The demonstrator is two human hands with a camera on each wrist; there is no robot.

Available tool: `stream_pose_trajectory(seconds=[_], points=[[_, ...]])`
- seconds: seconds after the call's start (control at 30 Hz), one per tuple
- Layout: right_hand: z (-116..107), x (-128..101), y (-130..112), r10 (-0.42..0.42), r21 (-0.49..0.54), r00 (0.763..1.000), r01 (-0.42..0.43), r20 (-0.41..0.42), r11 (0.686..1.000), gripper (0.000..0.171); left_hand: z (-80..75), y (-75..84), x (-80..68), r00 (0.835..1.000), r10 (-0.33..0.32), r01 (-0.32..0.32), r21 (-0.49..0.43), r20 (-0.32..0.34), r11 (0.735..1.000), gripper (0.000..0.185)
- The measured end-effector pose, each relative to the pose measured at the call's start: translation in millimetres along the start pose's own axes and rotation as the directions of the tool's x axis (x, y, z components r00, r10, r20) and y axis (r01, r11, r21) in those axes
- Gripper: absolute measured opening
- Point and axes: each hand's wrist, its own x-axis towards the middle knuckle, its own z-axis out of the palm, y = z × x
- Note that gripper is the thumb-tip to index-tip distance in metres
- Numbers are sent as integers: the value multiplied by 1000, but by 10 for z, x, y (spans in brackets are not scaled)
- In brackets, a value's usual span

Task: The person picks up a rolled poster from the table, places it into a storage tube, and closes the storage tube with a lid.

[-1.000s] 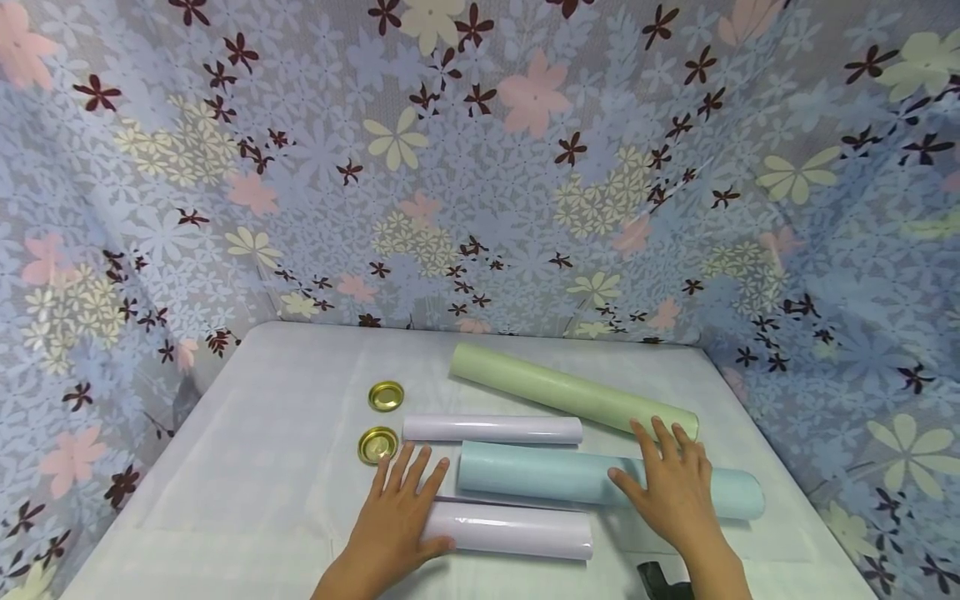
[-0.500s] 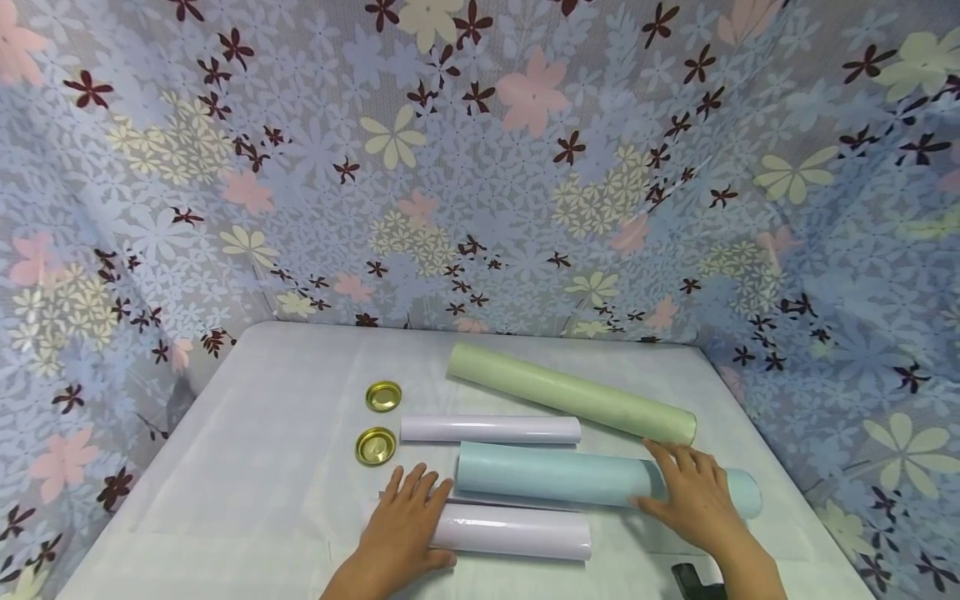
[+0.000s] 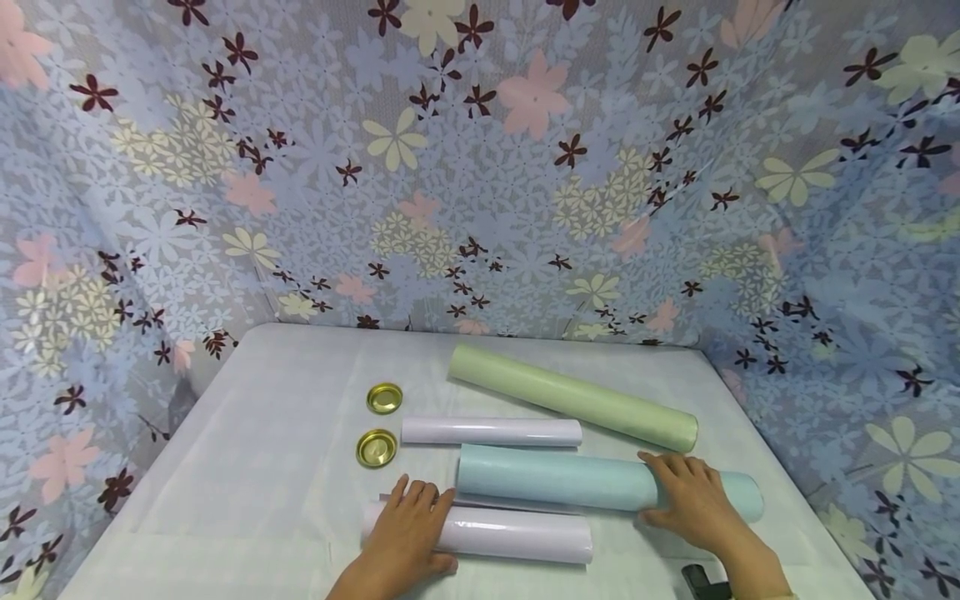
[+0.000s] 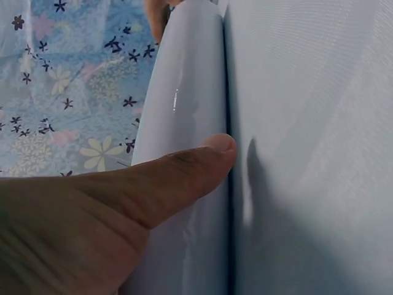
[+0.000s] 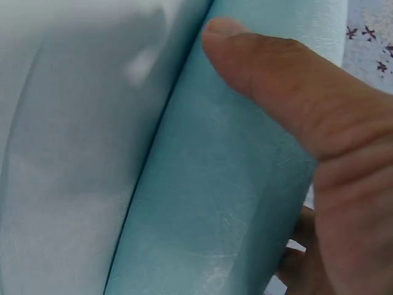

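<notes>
My left hand [image 3: 417, 518] grips the left end of the near white glossy roll [image 3: 525, 535], fingers over its top. In the left wrist view the thumb [image 4: 184, 172] lies along this white roll [image 4: 184, 80]. My right hand [image 3: 686, 498] holds the right part of the light blue roll [image 3: 555, 477], fingers over the top and thumb on the near side. The right wrist view shows the thumb [image 5: 270, 74] pressed on the blue roll [image 5: 209, 215], with fingers curled behind it. Both rolls lie on the white-covered table [image 3: 255, 467].
A long green roll [image 3: 573, 398] lies slanted behind the blue one. A shorter white roll [image 3: 491, 431] sits mid-table, with two gold lids [image 3: 384, 397] [image 3: 377, 447] to its left. A black object [image 3: 701, 581] is at the near edge. Floral curtain [image 3: 480, 167] surrounds the table.
Both hands drew back toward me. The right hand left the green roll's end and closed round the blue roll. The left hand's flat fingers curled over the near white roll.
</notes>
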Motion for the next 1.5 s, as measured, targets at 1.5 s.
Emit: stream_pose_trajectory(seconds=[1.5], points=[[149,116,-33,-24,-85,998,20,-50,996,78,106,-1,-3,996,42,-41,24,-80,999,58]])
